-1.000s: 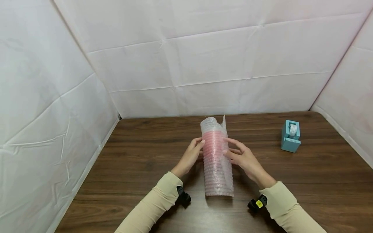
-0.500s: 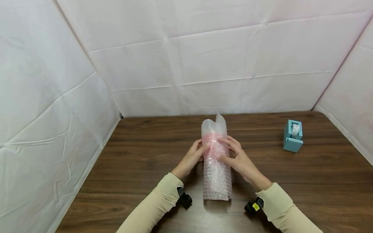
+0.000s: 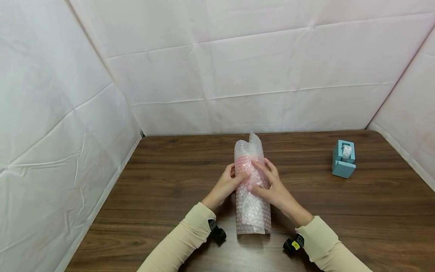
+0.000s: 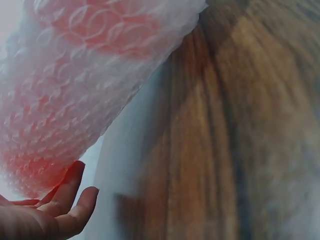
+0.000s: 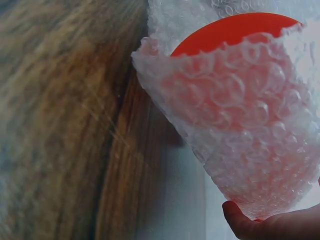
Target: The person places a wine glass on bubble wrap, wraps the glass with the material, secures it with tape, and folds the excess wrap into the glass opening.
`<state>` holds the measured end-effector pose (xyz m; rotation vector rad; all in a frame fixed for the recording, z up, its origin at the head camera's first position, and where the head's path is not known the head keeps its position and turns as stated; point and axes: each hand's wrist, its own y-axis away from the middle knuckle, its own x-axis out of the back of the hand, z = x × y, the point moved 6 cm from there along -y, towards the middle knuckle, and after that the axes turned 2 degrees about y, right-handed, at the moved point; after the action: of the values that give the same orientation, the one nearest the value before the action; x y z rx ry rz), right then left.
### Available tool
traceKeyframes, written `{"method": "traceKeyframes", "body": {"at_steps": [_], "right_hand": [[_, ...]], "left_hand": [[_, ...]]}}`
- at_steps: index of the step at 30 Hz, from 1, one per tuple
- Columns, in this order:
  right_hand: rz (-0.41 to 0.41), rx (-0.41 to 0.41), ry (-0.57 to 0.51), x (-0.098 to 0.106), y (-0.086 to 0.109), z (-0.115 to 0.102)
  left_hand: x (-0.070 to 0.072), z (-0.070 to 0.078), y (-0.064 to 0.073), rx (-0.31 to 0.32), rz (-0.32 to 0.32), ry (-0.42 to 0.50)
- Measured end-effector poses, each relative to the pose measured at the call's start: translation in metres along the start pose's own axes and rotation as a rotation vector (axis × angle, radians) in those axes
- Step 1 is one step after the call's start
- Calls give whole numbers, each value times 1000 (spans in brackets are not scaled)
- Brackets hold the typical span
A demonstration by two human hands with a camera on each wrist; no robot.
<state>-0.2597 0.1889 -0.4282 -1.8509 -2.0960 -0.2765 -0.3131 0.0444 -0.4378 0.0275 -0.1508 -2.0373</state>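
A roll of bubble wrap (image 3: 253,211) lies lengthwise on the table around a red cylindrical object. In the right wrist view the red object (image 5: 240,32) shows a round, smooth end inside the open end of the wrap; the rest of it glows pink through the bubbles. My left hand (image 3: 225,185) grips the roll's left side, its thumb on top and fingers curled at the edge. From the right, my right hand (image 3: 275,189) holds the roll, index finger and thumb spread over the top and the other fingers along its side. A wrap corner sticks up at the far end.
A blue tape dispenser (image 3: 344,158) with a roll of clear tape stands at the right rear of the brown wooden table (image 3: 163,181). White cloth walls (image 3: 251,68) close off the back and both sides.
The roll has turned leftward, and its loose flap now lies over the top. My right hand has moved left across it, while my left thumb has slid further onto the wrap.
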Motion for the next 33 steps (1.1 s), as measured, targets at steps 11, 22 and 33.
{"method": "traceKeyframes", "body": {"at_steps": [11, 22, 33], "right_hand": [[2, 5, 6, 0, 2, -1], [20, -1, -9, 3, 4, -2], [58, -15, -84, 11, 1, -1]], "left_hand": [[0, -2, -1, 24, 20, 6], [-1, -2, -1, 23, 19, 7], [-3, 4, 1, 4, 3, 4]]}}
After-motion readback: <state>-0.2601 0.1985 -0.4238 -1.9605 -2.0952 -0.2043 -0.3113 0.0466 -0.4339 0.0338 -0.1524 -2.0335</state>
